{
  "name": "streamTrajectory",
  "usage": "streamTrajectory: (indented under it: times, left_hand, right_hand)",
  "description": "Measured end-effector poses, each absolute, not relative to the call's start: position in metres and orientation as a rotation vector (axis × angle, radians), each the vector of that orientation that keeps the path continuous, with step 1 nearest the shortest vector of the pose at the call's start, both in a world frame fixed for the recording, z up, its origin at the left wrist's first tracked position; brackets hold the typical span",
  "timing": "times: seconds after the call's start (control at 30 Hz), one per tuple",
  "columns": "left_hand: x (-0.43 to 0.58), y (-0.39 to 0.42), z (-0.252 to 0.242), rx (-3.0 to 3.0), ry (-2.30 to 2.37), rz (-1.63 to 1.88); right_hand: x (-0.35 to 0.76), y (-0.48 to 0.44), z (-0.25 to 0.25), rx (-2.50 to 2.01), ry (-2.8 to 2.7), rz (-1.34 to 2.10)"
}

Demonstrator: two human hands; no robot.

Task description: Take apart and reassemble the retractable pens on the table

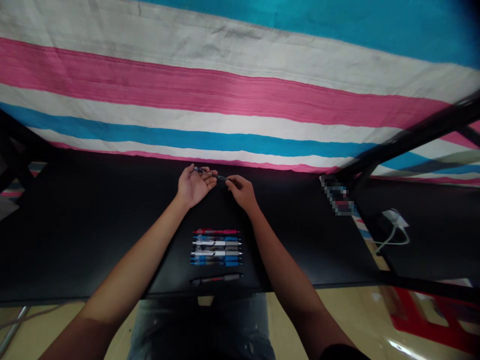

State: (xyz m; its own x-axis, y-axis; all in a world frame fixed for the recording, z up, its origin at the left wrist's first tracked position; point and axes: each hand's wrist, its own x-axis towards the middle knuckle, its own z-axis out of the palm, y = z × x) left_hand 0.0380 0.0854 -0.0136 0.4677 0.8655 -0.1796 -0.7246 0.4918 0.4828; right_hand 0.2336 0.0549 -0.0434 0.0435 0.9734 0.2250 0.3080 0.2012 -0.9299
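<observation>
Head view, left hand: the left hand is turned palm up above the far part of the table, fingers loosely spread; whether they press on anything, I cannot tell.
Head view, right hand: the right hand is narrowed, its thumb and fingers pinching one end of a pen.
Pen between the hands: a slim, dark pen with a pale section runs from the left thumb across the left fingers to the right fingertips, tilted slightly down to the right.
Row of pens: below the hands, side by side and roughly parallel, lie a red pen, blue pens, white pens with grey grips and a darker one partly hidden among them.
Single pen: a black pen with a grey grip lies apart from the row, nearer the front edge, slightly slanted.
Table: a flat, black tabletop lies beneath them all.
Backdrop: a pink, white and blue striped cloth hangs along the far edge.
Right end: a pixelated object rests near a black frame bar; beyond, a white cable loops over another dark surface.
Below: a red plastic piece stands at lower right on the pale, shiny floor.
</observation>
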Motion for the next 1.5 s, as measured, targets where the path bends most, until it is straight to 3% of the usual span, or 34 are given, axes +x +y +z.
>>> streamTrajectory:
  times: [1.5]
  left_hand:
    - [0.0365,0.086,-0.0132,0.369,0.448,0.992]
  right_hand:
    - [0.2333,0.0539,-0.0397,-1.261,-1.426,0.857]
